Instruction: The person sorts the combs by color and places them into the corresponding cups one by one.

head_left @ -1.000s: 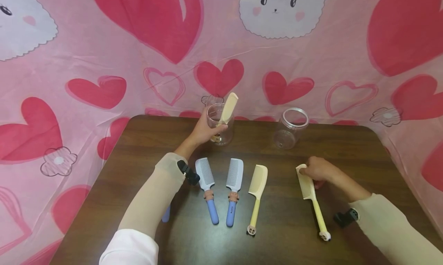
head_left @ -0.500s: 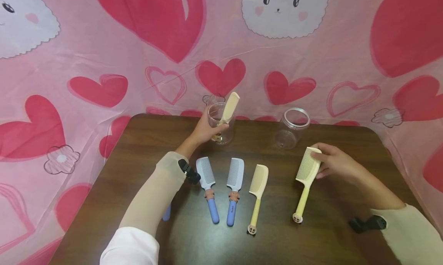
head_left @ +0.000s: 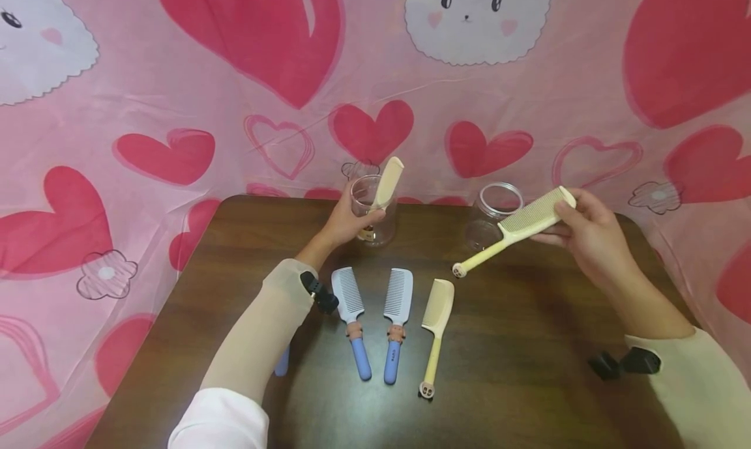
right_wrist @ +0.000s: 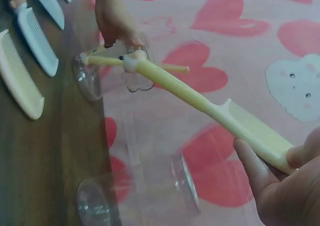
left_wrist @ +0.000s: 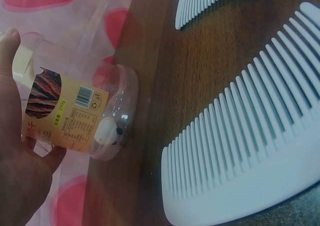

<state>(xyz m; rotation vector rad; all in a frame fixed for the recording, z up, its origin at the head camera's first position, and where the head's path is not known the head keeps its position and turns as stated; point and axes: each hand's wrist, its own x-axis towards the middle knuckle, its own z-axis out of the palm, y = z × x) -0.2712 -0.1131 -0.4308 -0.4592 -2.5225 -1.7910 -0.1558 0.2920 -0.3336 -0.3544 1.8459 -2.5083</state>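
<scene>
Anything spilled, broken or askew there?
Nothing stands out: the left clear jar and right clear jar stand upright, no spill or breakage visible. One blue-handled comb is mostly hidden by the left sleeve in the head view.

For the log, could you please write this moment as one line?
left hand: holds jar, comb inside | right hand: holds second comb above table
</scene>
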